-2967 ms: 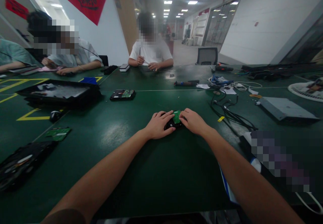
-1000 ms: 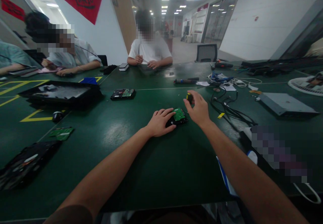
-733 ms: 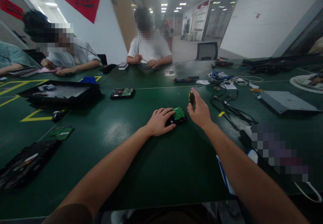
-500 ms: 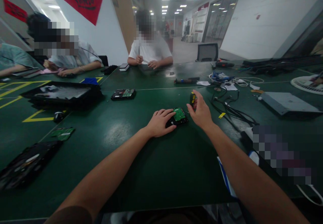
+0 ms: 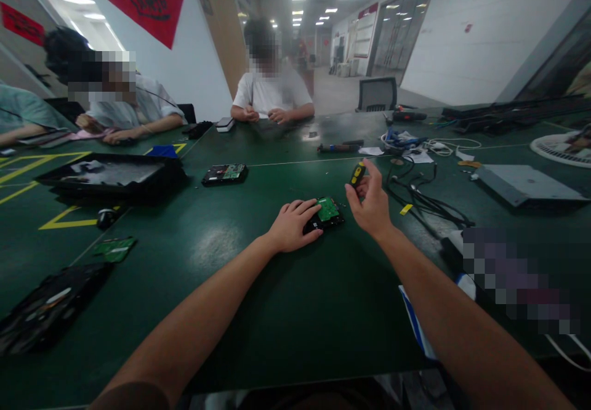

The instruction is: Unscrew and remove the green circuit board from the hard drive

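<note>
A hard drive (image 5: 329,210) with a green circuit board facing up lies flat on the green table (image 5: 286,311). My left hand (image 5: 296,225) rests over its left part, fingers across the top and thumb along the near side, holding it. To the right of the drive, my right hand (image 5: 370,204) is raised a little off it. Between its thumb and fingers is a screwdriver (image 5: 357,175) with a black and yellow handle, tilted; its shaft cannot be made out. Tiny bits, perhaps screws, lie beside the drive's right edge.
Another hard drive (image 5: 225,174) lies farther back. To the left are a black tray (image 5: 111,176), a loose green circuit board (image 5: 114,249) and a dark drive casing (image 5: 50,305). Black cables (image 5: 422,204) and a grey metal box (image 5: 530,185) occupy the right. Co-workers sit across the table.
My right hand has shifted slightly right, and the screwdriver handle has turned so that more of its yellow shows. My left hand stays on the hard drive.
</note>
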The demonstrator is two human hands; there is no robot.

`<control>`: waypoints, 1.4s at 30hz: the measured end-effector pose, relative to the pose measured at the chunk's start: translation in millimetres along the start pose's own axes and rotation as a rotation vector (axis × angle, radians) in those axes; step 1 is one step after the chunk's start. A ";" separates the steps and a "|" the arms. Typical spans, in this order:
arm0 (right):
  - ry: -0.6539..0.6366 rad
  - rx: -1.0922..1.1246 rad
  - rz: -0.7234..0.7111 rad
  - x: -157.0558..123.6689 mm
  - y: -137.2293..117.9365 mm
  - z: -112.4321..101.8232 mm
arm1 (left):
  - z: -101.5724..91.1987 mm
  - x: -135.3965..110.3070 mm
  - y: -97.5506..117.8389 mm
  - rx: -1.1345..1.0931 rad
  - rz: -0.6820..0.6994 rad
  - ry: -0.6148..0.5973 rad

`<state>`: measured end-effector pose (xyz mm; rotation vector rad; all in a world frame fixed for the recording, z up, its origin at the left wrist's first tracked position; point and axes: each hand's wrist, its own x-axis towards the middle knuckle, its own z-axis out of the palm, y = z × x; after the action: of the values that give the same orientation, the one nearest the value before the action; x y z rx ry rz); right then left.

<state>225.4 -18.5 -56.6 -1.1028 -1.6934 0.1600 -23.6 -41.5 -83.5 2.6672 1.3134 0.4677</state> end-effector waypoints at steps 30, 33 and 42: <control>-0.115 0.131 0.003 -9.5 -8.5 16.6 | 0.5 0.7 -0.3 -0.002 -0.005 -0.008; -0.123 0.136 -0.002 -9.4 -9.7 16.2 | 1.0 0.9 -0.6 0.005 -0.002 -0.009; -0.093 0.118 -0.002 -8.8 -12.1 15.7 | 1.9 0.7 -1.2 -0.003 -0.005 0.001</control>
<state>205.8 -25.6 -62.4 -1.0195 -1.7445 0.3106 -23.5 -40.2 -85.4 2.6616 1.3181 0.4705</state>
